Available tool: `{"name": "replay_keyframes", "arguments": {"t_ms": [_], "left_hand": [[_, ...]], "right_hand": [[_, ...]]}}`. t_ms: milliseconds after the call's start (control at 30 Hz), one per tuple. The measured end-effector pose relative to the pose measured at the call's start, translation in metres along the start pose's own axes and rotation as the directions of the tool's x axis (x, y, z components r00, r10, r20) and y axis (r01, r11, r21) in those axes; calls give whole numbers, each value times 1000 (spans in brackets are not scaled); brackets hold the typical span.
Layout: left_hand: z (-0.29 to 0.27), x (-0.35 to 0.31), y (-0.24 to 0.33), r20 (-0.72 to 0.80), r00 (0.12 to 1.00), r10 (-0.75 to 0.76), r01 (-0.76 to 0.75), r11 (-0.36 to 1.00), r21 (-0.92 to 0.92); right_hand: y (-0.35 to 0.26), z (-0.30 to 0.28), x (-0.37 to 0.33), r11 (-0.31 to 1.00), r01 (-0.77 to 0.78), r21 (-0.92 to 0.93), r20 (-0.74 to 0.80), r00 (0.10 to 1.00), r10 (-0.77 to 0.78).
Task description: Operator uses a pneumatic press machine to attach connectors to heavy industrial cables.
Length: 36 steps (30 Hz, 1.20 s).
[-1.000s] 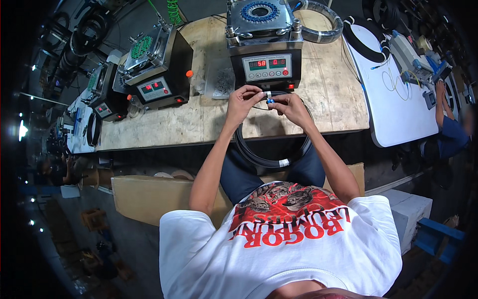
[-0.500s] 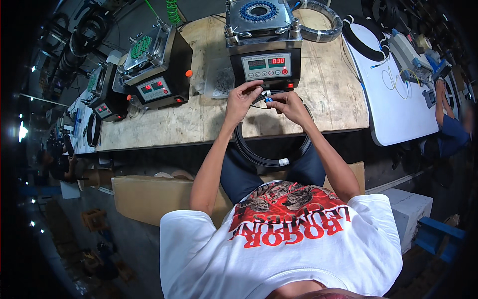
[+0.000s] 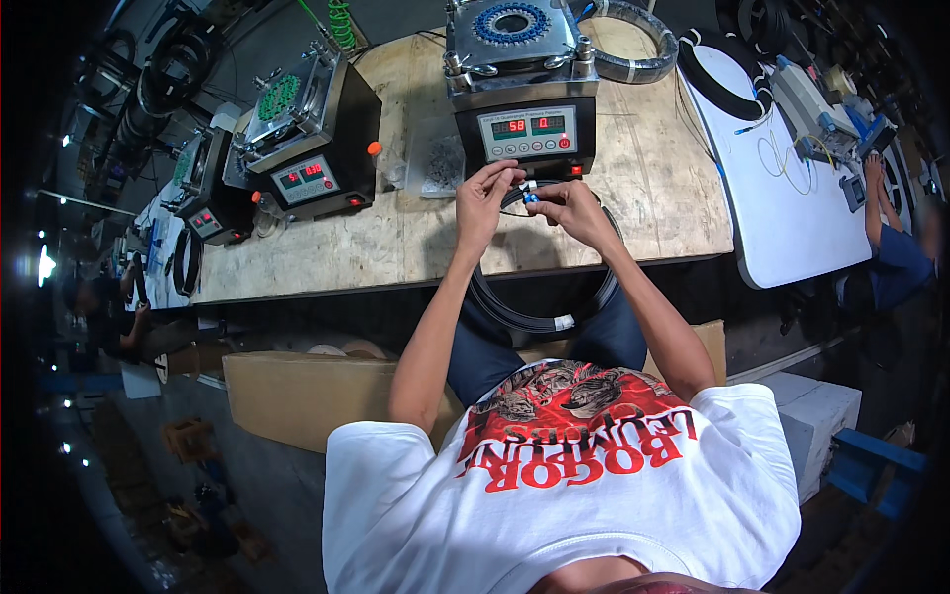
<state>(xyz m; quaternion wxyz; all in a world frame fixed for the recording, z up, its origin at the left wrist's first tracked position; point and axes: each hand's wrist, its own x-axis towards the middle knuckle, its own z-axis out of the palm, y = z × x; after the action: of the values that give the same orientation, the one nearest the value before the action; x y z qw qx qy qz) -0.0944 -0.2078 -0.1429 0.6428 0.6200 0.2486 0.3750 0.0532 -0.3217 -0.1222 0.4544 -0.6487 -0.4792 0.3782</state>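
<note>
My left hand (image 3: 483, 201) and my right hand (image 3: 574, 210) meet over the wooden bench (image 3: 416, 238), just in front of a black machine with a red-digit panel (image 3: 524, 134). Between the fingertips of both hands sits a small blue and white cable connector (image 3: 529, 194). A coil of black cable (image 3: 539, 307) hangs from the hands down over my lap and the bench edge. Both hands pinch the connector end.
A second black machine with a green ring on top (image 3: 307, 139) stands to the left, a third (image 3: 213, 193) farther left. A clear bag of small parts (image 3: 435, 163) lies between machines. A white table (image 3: 792, 198) with cables sits right, where another person (image 3: 896, 247) works. A cardboard box (image 3: 297, 396) is below.
Both hands have lifted slightly toward the machine's panel while still holding the connector. The cable coil hangs as before.
</note>
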Motion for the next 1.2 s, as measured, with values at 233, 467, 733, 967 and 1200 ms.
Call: {"name": "replay_keyframes", "arguments": {"t_ms": [233, 467, 733, 967, 1200], "left_hand": [[8, -7, -2, 13, 998, -68, 70, 980, -184], [1, -8, -17, 61, 993, -104, 117, 949, -292], [4, -12, -22, 94, 982, -163, 187, 907, -377], [-4, -12, -12, 162, 967, -196, 241, 911, -335], [-7, -5, -4, 202, 970, -138, 174, 969, -173]], "right_hand": [[1, 0, 4, 1000, 26, -16, -14, 1000, -26], [-3, 2, 9, 999, 26, -20, 0, 1000, -26], [-2, 0, 13, 1000, 20, 19, 8, 1000, -20], [-2, -3, 12, 999, -17, 51, 36, 999, 15], [-3, -3, 11, 1000, 6, -10, 29, 1000, -5]]}}
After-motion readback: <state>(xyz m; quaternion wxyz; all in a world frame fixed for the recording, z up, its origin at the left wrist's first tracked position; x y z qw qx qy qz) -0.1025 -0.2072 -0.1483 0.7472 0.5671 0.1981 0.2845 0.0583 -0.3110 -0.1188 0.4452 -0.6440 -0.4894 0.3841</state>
